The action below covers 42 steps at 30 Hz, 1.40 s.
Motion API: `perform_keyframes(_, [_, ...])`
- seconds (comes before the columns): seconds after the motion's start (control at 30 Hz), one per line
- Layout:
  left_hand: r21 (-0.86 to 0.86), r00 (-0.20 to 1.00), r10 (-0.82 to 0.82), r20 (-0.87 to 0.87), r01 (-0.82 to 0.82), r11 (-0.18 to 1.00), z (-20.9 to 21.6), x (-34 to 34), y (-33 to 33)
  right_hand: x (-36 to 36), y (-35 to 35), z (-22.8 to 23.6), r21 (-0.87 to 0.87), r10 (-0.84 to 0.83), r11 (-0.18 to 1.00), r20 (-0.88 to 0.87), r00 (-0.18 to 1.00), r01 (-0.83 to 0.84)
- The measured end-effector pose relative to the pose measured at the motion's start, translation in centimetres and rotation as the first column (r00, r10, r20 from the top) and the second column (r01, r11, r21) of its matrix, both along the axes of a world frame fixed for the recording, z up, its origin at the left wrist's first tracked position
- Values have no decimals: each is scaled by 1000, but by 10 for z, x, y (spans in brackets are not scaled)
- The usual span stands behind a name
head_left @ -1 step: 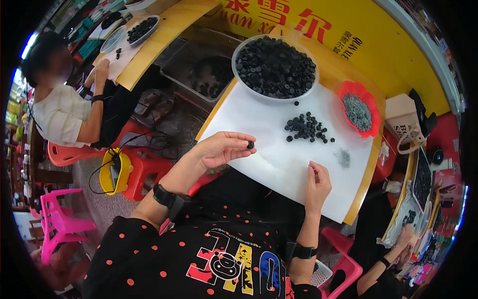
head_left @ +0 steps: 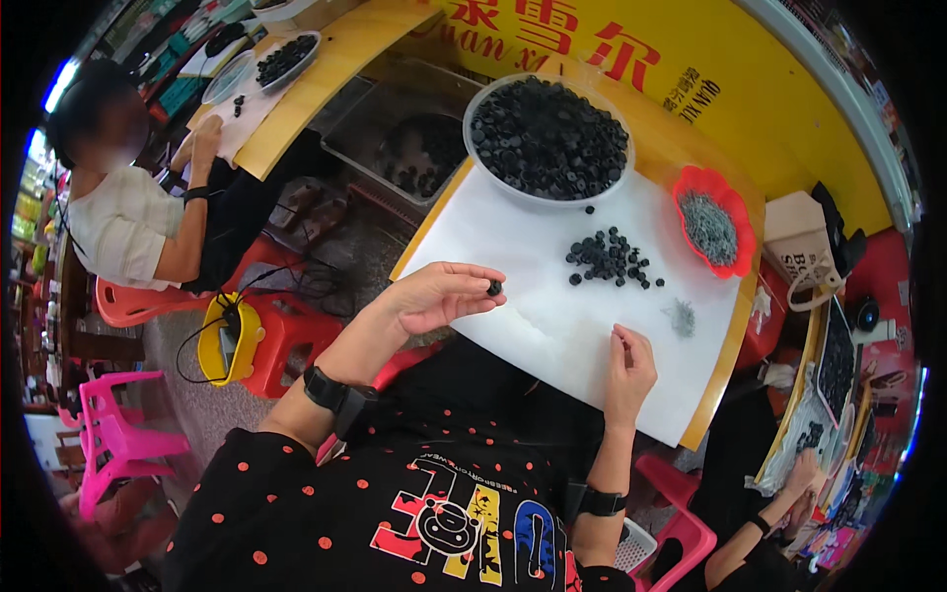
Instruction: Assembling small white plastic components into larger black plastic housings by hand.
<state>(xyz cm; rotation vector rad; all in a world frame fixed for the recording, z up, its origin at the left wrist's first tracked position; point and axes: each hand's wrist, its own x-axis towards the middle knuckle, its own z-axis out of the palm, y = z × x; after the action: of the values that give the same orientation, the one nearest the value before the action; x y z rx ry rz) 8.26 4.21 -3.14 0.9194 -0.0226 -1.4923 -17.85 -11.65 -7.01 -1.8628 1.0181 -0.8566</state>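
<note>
Covering a yellow table (head_left: 691, 148), white sheet (head_left: 552, 316), red stools (head_left: 296, 335)

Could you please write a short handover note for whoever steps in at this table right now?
Left hand: raised over the left edge of the white sheet, pinching one small black ring part between thumb and fingertips.
Right hand: fingers curled, resting on the sheet near its lower edge; whether it holds anything is too small to tell.
Parts: large white bowl heaped with black ring parts at the sheet's far edge; a loose pile of the same parts on the sheet; red dish of small grey pieces to the right; a little grey cluster on the sheet.
Done: one part picked up. Left: the pile and the full bowl.
</note>
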Motion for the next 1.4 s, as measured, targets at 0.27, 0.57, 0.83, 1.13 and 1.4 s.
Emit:
perform_keyframes(0.27, [-84, 954, 292, 67, -286, 954, 10, 46, 22, -1, 3, -1, -50, -12, 999, -11, 1000, 11])
perform_keyframes(0.57, [-127, 833, 79, 547, -11, 992, 42, -36, -15, 40, 39, 67, 174, 303, 926, 184, 935, -335])
perform_keyframes(0.83, [-325, 38, 324, 945, 208, 923, 48, -75, -21, 47, 47, 87, 202, 306, 918, 184, 934, -340])
perform_keyframes(1.13, [-370, -283, 481, 830, 366, 854, 38, -81, -22, 39, 52, 86, 80, 273, 957, 57, 960, -277])
perform_keyframes(1.4, [-400, -354, 494, 794, 308, 863, 40, -87, -32, 44, 55, 79, 55, 161, 982, 234, 959, -178])
